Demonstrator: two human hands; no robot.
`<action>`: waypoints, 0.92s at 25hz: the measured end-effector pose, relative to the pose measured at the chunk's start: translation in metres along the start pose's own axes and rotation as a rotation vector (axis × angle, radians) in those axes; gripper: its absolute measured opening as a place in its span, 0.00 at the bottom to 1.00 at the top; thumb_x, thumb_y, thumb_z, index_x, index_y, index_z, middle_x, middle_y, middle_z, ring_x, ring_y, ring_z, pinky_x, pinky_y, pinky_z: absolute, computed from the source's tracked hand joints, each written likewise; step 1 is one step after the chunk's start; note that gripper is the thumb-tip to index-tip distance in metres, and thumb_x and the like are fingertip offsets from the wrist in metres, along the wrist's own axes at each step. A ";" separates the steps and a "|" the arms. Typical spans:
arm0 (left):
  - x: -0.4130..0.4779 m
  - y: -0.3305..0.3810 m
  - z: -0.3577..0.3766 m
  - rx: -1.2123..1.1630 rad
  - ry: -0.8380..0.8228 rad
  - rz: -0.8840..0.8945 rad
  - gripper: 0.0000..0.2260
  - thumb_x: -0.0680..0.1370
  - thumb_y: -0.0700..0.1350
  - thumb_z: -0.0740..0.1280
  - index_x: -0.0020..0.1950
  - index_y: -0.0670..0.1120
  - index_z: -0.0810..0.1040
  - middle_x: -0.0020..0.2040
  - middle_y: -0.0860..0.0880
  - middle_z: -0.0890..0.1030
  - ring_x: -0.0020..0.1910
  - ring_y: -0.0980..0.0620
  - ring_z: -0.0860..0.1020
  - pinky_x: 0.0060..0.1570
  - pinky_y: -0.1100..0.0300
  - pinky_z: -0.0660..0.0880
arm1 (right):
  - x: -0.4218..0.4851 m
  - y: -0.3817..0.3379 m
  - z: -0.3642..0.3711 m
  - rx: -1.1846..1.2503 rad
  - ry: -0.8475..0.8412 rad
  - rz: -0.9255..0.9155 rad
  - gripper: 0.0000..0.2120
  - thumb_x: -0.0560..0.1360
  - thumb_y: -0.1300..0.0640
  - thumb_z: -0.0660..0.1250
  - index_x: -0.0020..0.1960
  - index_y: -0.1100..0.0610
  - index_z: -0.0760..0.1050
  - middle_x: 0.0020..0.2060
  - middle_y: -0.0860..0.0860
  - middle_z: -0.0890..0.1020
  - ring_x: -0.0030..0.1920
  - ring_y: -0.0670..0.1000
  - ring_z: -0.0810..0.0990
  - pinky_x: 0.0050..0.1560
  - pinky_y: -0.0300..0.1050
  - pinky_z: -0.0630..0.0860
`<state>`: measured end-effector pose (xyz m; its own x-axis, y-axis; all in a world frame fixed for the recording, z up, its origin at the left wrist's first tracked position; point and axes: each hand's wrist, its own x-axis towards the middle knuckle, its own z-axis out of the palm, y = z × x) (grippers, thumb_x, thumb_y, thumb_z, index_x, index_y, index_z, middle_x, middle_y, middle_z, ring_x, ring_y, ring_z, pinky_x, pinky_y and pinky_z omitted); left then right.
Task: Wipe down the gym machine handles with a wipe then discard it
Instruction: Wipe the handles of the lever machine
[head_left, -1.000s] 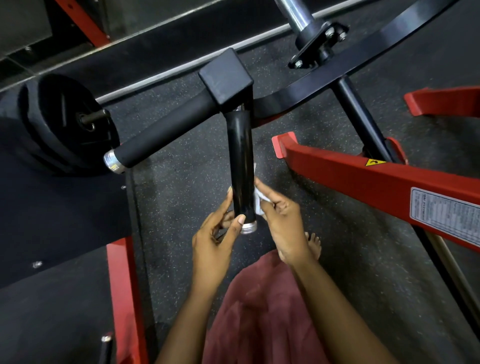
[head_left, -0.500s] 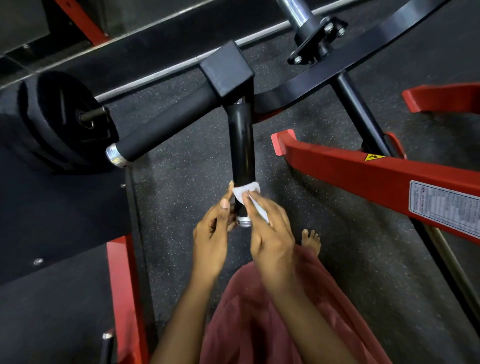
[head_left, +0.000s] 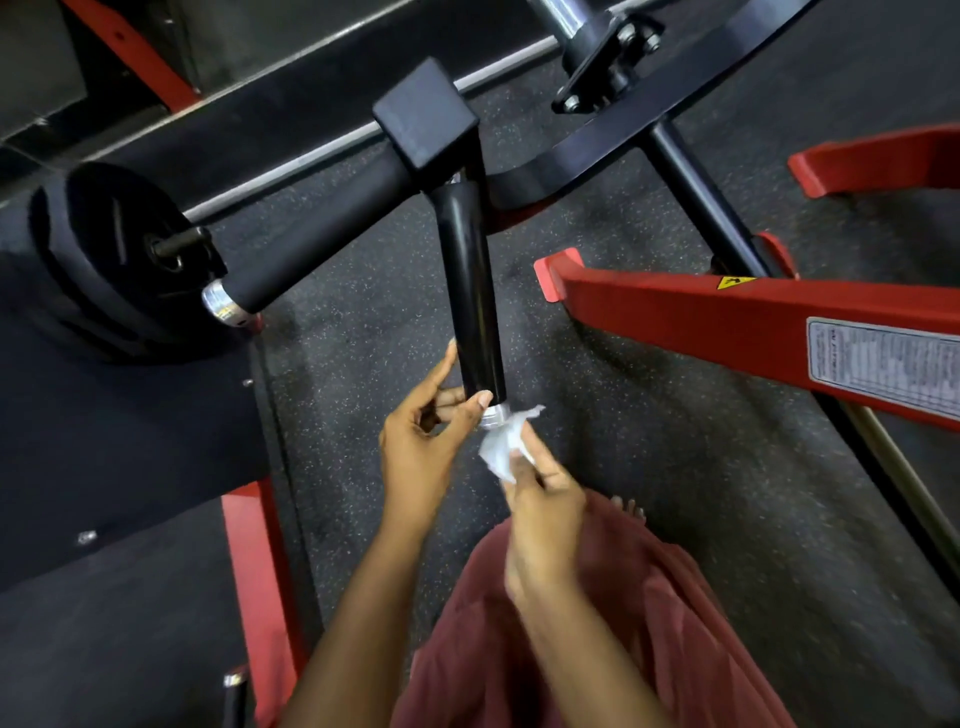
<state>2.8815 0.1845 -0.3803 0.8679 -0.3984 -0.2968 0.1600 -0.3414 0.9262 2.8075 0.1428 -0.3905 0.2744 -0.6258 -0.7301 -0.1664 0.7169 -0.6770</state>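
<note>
Now pinching the lower end of the near handle (head_left: 470, 291) with the left hand (head_left: 421, 447): grip closed lightly round it, with the thumb tip set on the front just above the chrome end cap (head_left: 493, 415) and the forefinger laid up along the left side. Holding the wipe (head_left: 506, 441) in the right hand (head_left: 545, 499), grip pinched on the crumpled white wad between thumb and fingertips. Touching that wad to the right side and underside of the end cap, at the very bottom tip of the glossy black bar. Looking down past a square black block (head_left: 426, 119) at the far end of the bar, with a second handle (head_left: 322, 244), matte and chrome-tipped, running off from it to the left. Seeing black weight plates (head_left: 109, 260) stacked on a peg at far left, just beyond that tip. Standing barefoot on speckled rubber floor (head_left: 363, 364), with toes (head_left: 628, 506) showing by the hem of a maroon garment (head_left: 571, 623). Facing, on the right, a red frame beam (head_left: 727, 327) with a yellow warning triangle (head_left: 735, 282) and a white label (head_left: 883, 364), print too blurred to read.
</note>
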 end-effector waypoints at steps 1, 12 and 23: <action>0.002 0.001 0.000 -0.018 -0.012 -0.006 0.26 0.72 0.36 0.70 0.66 0.53 0.68 0.34 0.59 0.82 0.38 0.65 0.77 0.45 0.71 0.74 | -0.001 -0.002 0.009 0.224 -0.046 0.162 0.16 0.75 0.71 0.60 0.58 0.58 0.76 0.49 0.56 0.82 0.43 0.40 0.81 0.48 0.29 0.75; 0.004 -0.005 -0.002 -0.066 -0.015 -0.037 0.25 0.71 0.37 0.70 0.66 0.53 0.70 0.39 0.51 0.83 0.44 0.56 0.80 0.53 0.57 0.77 | -0.003 -0.019 0.016 0.522 -0.059 0.316 0.16 0.75 0.75 0.55 0.61 0.68 0.72 0.39 0.55 0.80 0.37 0.46 0.80 0.43 0.34 0.78; 0.003 -0.011 0.001 -0.028 0.034 -0.029 0.25 0.72 0.39 0.71 0.65 0.55 0.70 0.46 0.42 0.83 0.47 0.53 0.79 0.61 0.50 0.74 | 0.088 -0.107 0.068 -0.145 -0.445 -0.336 0.19 0.75 0.71 0.56 0.62 0.62 0.74 0.57 0.55 0.79 0.55 0.53 0.79 0.61 0.50 0.73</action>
<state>2.8816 0.1859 -0.3914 0.8782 -0.3594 -0.3155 0.1978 -0.3276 0.9239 2.9136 0.0313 -0.3763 0.7018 -0.5994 -0.3849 -0.1213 0.4319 -0.8938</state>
